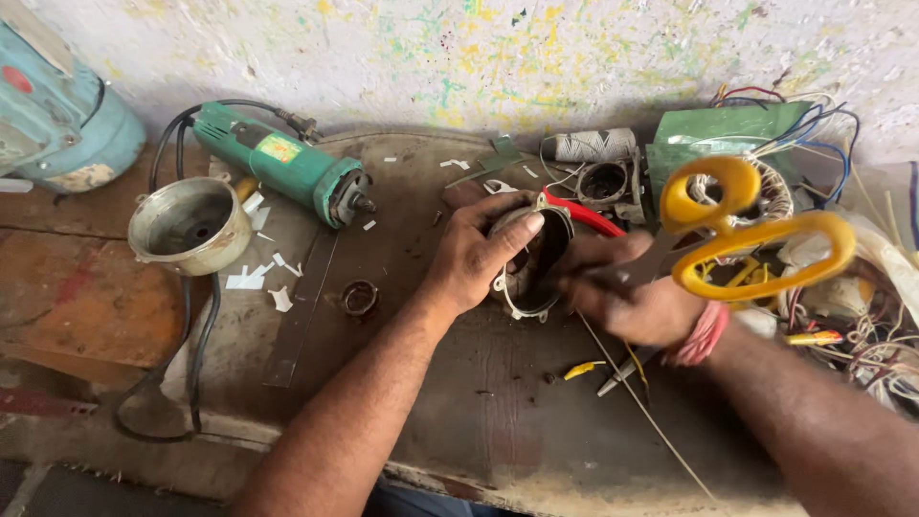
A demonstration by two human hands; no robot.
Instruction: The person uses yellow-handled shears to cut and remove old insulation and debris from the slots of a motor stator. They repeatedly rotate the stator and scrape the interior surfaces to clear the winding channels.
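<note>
Head view: one camera looks down on a worn desk (pixel 459 421) set against a paint-spattered wall; both of the person's hands meet near the centre.
Left hand (pixel 476 254): curled over the top rim of a round motor stator (pixel 529 266), thumb across its opening, apparently to steady it upright and keep its bore turned toward the other hand.
Right hand (pixel 627 299): blurred by motion at 3 o'clock of the stator, fingers closed on something thin and reaching toward the bore; whether it also carries the scissors I cannot tell.
Scissors (pixel 751 230): one pair, yellow loop handles, blurred and close to the lens at 2 o'clock, above the right wrist, which wears a red band.
Pliers (pixel 584 214): one pair, red handles, lying just behind the stator at 12 o'clock, within easy reach.
Angle grinder (pixel 287 165): one, green, lying at 10 o'clock, spindle toward the middle, black cable looping off the desk edge.
Metal end cover (pixel 190 226): one, bowl-shaped, open side up at 9 o'clock, set aside.
Small ring (pixel 360 298): one, dark, at 8 o'clock of the left hand.
Thread spool (pixel 593 145): one, pale, at 1 o'clock by the wall.
Paper scraps (pixel 257 276): several white cut pieces, scattered between the cover and the ring.
Loose wires (pixel 866 335): a tangle, uncountable, at 3 o'clock.
</note>
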